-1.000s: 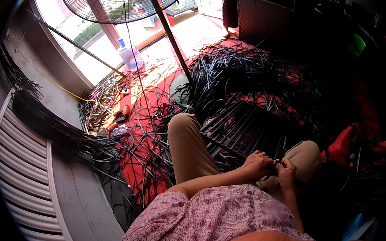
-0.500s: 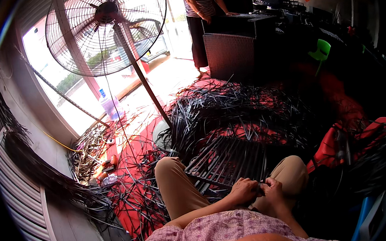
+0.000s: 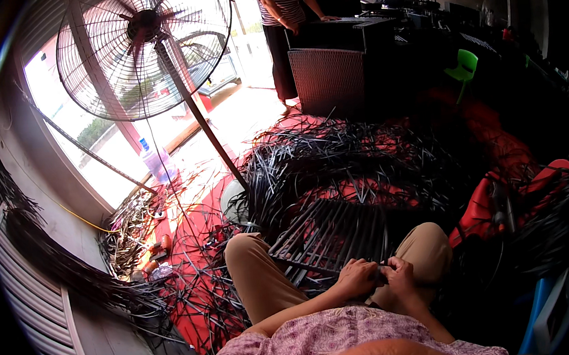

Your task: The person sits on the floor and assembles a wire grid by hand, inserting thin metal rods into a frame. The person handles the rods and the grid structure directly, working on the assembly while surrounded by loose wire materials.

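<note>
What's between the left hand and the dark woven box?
In the head view: a black slatted frame, then loose black strips heaped nearer the box.

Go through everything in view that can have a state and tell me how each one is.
Left hand: fingers curled, close beside the right; grip unclear
Right hand: fingers bent; grip unclear
Black slatted panel: gaps open between slats
Black strips: loose, heaped in tangles
Pedestal fan: upright; spinning or not, unclear
Water jug: upright; fill unclear
Green chair: upright, unoccupied
</note>
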{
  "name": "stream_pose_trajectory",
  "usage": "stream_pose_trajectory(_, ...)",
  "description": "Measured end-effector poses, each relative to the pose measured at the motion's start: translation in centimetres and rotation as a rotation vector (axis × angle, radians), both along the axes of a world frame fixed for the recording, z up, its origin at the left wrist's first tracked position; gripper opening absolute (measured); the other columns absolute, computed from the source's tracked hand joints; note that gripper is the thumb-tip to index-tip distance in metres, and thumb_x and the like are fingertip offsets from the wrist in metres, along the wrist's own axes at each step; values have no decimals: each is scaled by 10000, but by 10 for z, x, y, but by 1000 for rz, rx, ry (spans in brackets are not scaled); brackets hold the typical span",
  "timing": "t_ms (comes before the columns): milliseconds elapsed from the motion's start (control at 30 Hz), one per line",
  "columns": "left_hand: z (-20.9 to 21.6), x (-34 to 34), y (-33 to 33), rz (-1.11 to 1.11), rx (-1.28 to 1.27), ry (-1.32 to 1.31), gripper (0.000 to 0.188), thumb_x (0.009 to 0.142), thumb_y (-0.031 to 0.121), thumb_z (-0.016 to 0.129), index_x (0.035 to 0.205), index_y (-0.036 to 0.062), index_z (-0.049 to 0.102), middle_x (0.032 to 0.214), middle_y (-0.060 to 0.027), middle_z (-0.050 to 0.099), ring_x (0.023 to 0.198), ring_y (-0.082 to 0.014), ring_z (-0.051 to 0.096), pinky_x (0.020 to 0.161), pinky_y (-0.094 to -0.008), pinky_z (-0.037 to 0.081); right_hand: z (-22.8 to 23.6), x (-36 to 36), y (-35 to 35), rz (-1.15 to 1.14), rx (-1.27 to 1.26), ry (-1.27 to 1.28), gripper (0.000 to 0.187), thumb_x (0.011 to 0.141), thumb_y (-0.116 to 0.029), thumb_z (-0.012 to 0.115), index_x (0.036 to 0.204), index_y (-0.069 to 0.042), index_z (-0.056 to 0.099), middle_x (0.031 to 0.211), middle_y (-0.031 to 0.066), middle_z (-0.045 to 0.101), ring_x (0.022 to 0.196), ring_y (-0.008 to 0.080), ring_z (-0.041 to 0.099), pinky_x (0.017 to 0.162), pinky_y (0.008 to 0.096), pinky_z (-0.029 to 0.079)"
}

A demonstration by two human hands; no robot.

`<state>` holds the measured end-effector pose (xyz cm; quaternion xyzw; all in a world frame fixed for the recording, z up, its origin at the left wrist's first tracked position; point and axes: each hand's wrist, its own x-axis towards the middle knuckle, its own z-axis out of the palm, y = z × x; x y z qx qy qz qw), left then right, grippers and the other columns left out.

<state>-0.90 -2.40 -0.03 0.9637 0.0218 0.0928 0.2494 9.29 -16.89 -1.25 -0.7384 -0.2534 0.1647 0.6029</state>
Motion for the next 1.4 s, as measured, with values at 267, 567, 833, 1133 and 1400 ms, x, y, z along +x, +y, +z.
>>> stream_pose_trajectory(267,-15,3,3,-34,71,-32,192,746,264,694,929,210,710,987,-5,682,1000,-220,627,887,-370,469,3,0,1,-25,-11,-15,68,798,-14,705,794,24,649,668,35,640,629,83,570,573,292,498)
stream_pose_trajectory(567,16,1,-3,62,-40,47,239,752,248,685,955,124,702,966,-67,706,992,-269,641,902,-414,469,26,-6,-1,2,-39,-61,109,820,-12,687,763,31,604,644,41,603,606,83,527,543,306,475)
stream_pose_trajectory(833,-3,1,-2,57,-117,-38,292,784,362,694,901,102,633,892,-118,655,968,-294,624,890,-428,438,20,-5,2,5,11,52,88,821,-9,682,775,32,619,661,38,619,615,82,542,553,288,474)
stream_pose_trajectory(1133,5,1,-3,81,-126,40,288,801,356,693,915,98,633,906,-121,658,978,-299,617,892,-424,437,22,-4,0,15,-27,-63,110,815,-23,691,756,21,610,652,28,603,622,71,539,547,287,470)
stream_pose_trajectory(1400,7,-1,-3,63,-8,39,216,747,263,700,942,174,720,981,-34,708,950,-247,642,867,-394,485,35,-10,1,7,-23,-5,148,831,-16,694,746,15,576,645,14,552,616,66,500,527,280,443)
